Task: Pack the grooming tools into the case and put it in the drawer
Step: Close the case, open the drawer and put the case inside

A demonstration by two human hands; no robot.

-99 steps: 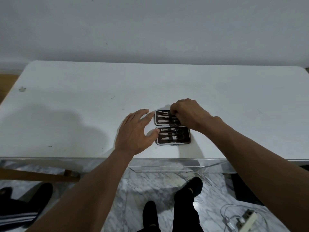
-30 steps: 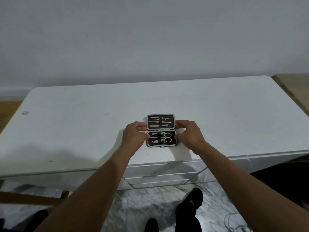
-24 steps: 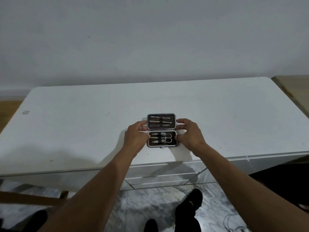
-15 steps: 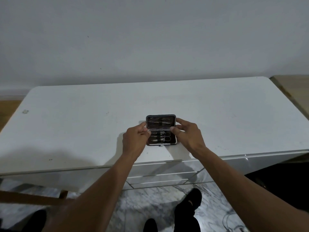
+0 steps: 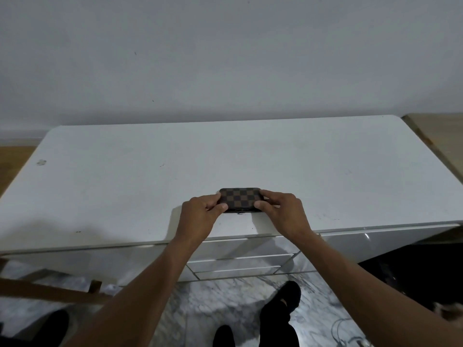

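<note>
Now the closed checkered grooming case point(image 5: 240, 197) lies flat on the white dresser top point(image 5: 125, 184), toward 6 o'clock from the top's middle and near its front edge. We grip it at both ends. Our left hand point(image 5: 198, 219) curls round the 9 o'clock end, and our right hand point(image 5: 285, 214) pinches the 3 o'clock end. Drawer fronts point(image 5: 238, 265) sit below at 6 o'clock, above marble floor point(image 5: 200, 301).

case point(image 5: 240, 199) now folded shut, tools hidden, checkered cover up
</note>
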